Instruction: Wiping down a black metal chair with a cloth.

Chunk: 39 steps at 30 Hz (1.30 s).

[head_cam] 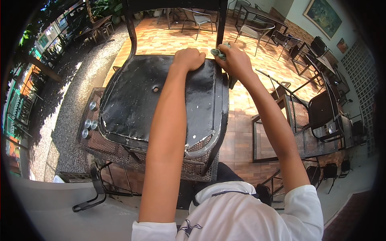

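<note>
A black chair (135, 99) with chipped paint and a small hole in its seat stands on a perforated metal table (90, 141) before me. My left hand (190, 59) is curled, resting on the rear part of the seat; nothing can be seen in it. At the seat's rear right corner, beside the chair's upright, my right hand (236, 60) grips a bunched green cloth (218, 53). Part of the cloth hangs below that hand, next to the seat's edge.
Several small metal tins (93, 105) stand on the table's left side. To the right is another mesh-topped table (322, 144) with a chair (322, 108) on it. A fallen-looking chair frame (98, 180) lies lower left. More chairs and tables stand farther back.
</note>
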### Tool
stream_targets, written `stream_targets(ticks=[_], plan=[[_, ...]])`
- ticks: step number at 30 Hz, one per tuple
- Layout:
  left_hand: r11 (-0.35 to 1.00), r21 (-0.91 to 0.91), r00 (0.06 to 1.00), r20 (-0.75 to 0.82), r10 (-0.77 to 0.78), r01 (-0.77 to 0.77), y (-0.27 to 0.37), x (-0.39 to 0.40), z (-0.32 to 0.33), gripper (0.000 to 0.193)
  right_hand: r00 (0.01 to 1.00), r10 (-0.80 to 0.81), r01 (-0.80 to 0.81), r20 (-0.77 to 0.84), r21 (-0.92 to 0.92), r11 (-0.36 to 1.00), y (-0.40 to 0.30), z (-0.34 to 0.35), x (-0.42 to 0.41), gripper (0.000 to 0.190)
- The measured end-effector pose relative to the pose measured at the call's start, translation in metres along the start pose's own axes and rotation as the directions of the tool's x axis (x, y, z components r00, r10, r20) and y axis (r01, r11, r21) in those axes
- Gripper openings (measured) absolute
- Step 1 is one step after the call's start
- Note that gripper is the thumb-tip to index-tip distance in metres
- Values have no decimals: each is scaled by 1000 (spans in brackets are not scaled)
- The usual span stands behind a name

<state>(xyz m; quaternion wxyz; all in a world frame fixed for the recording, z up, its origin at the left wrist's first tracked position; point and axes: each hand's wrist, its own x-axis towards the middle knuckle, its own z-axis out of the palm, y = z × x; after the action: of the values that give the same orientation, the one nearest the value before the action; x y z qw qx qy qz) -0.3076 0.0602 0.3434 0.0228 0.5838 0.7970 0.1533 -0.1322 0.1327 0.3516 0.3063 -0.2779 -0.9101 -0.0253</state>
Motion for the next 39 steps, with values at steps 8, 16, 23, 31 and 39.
stream_targets(ticks=[8, 16, 23, 31, 39], plan=[[1000, -15, 1000, -7, 5, -6, 0, -1, 0, 53, 997, -73, 72, -19, -49, 996, 3, 2, 6, 28], [998, -57, 999, -42, 18, -20, 0, 1, 3, 51, 990, -129, 133, 64, -69, 989, 5, -9, 10, 26], [999, -47, 999, -33, 9, -10, -3, 1, 4, 51, 1000, -4, 4, 17, 22, 1000, 0, -3, -2, 28], [1000, -16, 1000, -11, 12, -12, 1, 3, 3, 51, 1000, -20, 19, -4, -70, 997, 0, -1, 8, 27], [999, -52, 1000, -25, -13, 12, -1, 0, 1, 51, 999, 38, -37, 14, -36, 999, -3, 4, 4, 30]])
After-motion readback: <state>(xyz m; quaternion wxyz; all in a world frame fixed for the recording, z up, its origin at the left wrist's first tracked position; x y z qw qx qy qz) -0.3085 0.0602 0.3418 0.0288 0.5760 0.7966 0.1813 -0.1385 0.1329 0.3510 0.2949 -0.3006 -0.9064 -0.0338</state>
